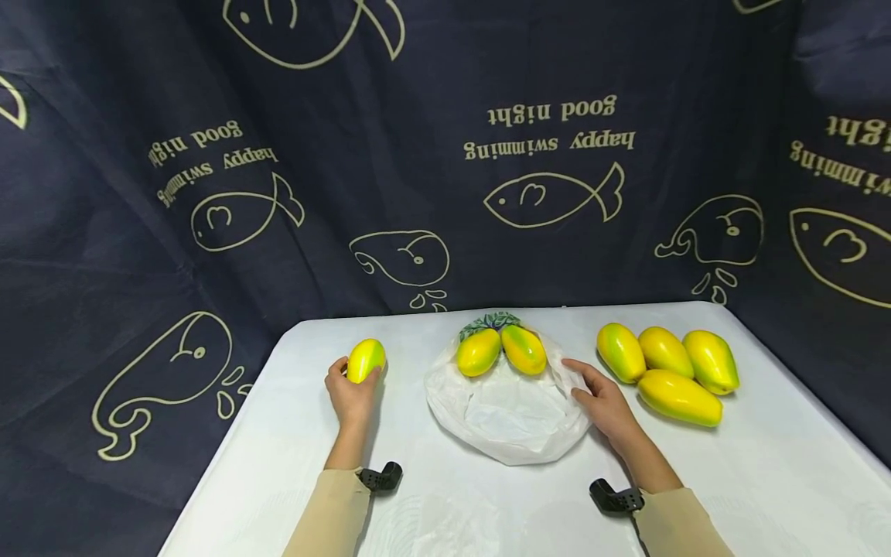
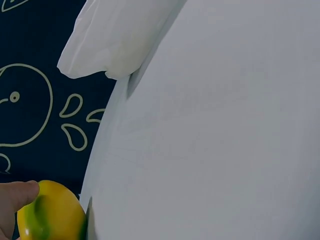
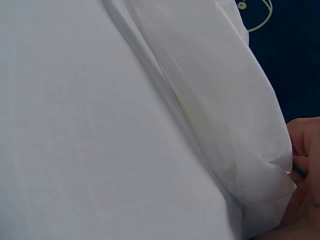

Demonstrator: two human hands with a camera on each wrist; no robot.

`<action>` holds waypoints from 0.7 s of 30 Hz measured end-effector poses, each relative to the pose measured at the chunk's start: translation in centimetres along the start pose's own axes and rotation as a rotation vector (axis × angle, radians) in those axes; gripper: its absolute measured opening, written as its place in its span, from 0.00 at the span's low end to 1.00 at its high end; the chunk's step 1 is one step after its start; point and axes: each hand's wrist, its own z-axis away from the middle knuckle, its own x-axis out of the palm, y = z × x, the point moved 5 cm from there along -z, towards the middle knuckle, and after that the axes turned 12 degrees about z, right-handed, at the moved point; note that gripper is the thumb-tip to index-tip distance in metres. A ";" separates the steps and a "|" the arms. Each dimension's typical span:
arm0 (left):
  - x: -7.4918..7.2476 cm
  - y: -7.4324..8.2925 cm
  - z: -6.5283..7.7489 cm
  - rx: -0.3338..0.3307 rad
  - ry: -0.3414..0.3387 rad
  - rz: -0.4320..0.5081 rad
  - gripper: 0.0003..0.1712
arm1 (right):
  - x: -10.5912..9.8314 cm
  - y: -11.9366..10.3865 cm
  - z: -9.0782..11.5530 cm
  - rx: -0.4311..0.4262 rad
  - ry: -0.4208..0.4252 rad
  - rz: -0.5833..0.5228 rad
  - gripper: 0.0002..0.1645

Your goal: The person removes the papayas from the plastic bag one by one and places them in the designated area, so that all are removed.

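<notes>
On the left, my left hand (image 1: pixel 353 397) grips a yellow-green mango (image 1: pixel 366 360) between thumb and fingers. In the left wrist view the thumb lies on the side of that mango (image 2: pixel 56 212). A white plastic bag (image 1: pixel 511 445) sits mid-table with its mouth spread wide; two mangoes (image 1: pixel 478 353) lie side by side at its far part, near a printed green tree pattern. My right hand (image 1: pixel 607 404) holds the bag's right rim. Close up in the right wrist view, the bag's edge (image 3: pixel 265 210) runs in between the thumb and fingers.
Several more mangoes (image 1: pixel 664 352) lie grouped on the white table (image 1: pixel 780 464) to the right of the bag. Dark blue cloth (image 1: pixel 418 155) with fish and whale drawings hangs behind the table and along its sides. Black wrist cameras (image 1: pixel 616 497) sit on both forearms.
</notes>
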 end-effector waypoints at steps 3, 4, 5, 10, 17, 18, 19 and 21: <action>-0.1 0.0 0.1 -0.001 0.011 -0.025 0.39 | 0.0 0.0 0.0 -0.009 0.002 -0.001 0.32; -0.1 0.0 0.0 0.001 0.015 -0.027 0.39 | 0.0 0.0 0.0 -0.009 0.002 -0.001 0.32; -0.1 0.0 0.0 0.005 0.017 -0.027 0.39 | 0.1 0.1 0.0 -0.007 0.003 -0.002 0.32; -0.1 -0.4 -0.2 0.017 0.023 -0.016 0.40 | 0.1 0.1 0.1 0.006 0.002 -0.003 0.32; -0.1 -0.3 -0.2 -0.003 0.031 -0.001 0.48 | 0.0 0.0 0.0 0.013 0.007 0.013 0.32; -0.1 -0.2 -0.2 -0.008 0.030 0.001 0.49 | 0.0 0.0 0.0 0.014 0.008 0.015 0.32; -0.1 -0.2 -0.2 -0.012 0.027 0.001 0.50 | 0.0 0.0 0.0 0.016 0.009 0.016 0.32; -0.1 -0.1 -0.2 -0.021 0.019 0.000 0.52 | 0.1 0.0 0.0 0.020 0.007 0.016 0.32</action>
